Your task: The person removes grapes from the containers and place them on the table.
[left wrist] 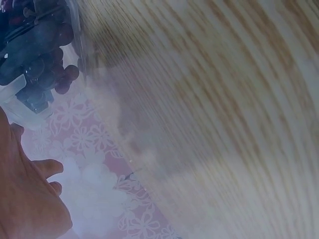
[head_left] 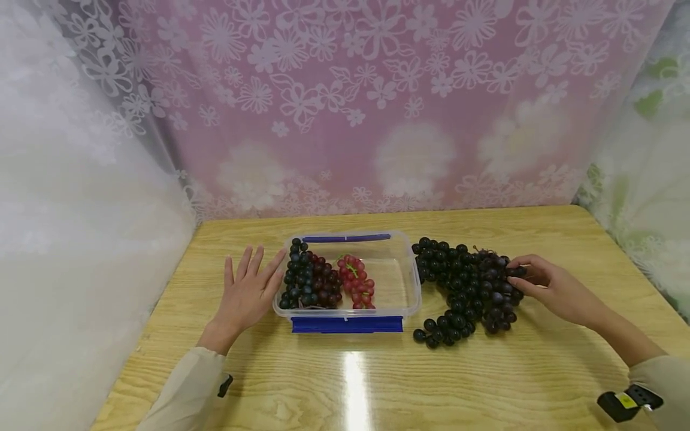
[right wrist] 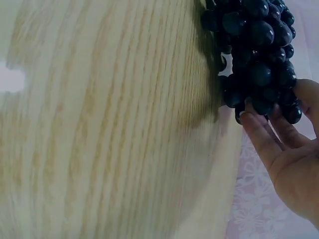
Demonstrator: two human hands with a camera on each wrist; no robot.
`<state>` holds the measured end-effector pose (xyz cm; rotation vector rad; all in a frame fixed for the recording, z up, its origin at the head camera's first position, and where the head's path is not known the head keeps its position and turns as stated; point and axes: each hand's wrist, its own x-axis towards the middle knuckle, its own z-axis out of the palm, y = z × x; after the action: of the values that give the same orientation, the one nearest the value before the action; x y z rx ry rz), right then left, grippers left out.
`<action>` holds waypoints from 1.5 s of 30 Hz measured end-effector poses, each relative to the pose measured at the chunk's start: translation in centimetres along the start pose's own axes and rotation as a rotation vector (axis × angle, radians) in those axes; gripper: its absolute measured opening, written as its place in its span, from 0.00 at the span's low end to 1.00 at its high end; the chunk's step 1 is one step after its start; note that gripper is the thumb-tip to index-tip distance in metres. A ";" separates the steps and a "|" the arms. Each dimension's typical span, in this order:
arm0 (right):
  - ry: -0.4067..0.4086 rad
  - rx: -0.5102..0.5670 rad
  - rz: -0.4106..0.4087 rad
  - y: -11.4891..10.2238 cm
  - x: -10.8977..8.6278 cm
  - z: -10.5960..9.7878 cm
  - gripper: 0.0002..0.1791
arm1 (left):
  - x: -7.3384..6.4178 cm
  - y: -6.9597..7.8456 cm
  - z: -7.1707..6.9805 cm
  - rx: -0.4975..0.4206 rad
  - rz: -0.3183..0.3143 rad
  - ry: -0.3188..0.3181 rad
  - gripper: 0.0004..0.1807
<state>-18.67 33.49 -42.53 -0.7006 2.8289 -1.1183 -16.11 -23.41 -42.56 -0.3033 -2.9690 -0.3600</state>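
A clear plastic box with blue latches holds a blue-black bunch of grapes, a dark red bunch and a pinkish-red bunch. My left hand is spread flat beside it, thumb and index finger at its left rim. To the right of the box my right hand pinches the right end of a dark purple grape bunch between thumb and fingers. In the right wrist view the fingertips reach under the grapes. Black grapes lie against the purple bunch.
The wooden table carries everything. A pink flowered curtain hangs behind its far edge, with white cloth at the left and leaf-patterned cloth at the right. The box's right part shows bare floor.
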 end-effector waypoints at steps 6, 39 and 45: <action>-0.039 -0.122 -0.025 -0.9 0.3 0.1 0.16 | 0.0 -0.1 0.0 -0.002 -0.007 0.007 0.29; 0.018 -0.466 -0.038 -2.7 -0.3 -1.0 0.28 | -0.2 0.1 0.0 -0.062 -0.006 -0.015 0.29; 0.011 -0.466 -0.050 -2.4 -0.2 -1.6 0.31 | -0.1 0.1 0.0 -0.058 -0.006 -0.021 0.29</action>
<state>-17.85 33.02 -39.78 -0.7854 3.1234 -0.4589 -15.96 -23.31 -42.56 -0.3072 -2.9845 -0.4476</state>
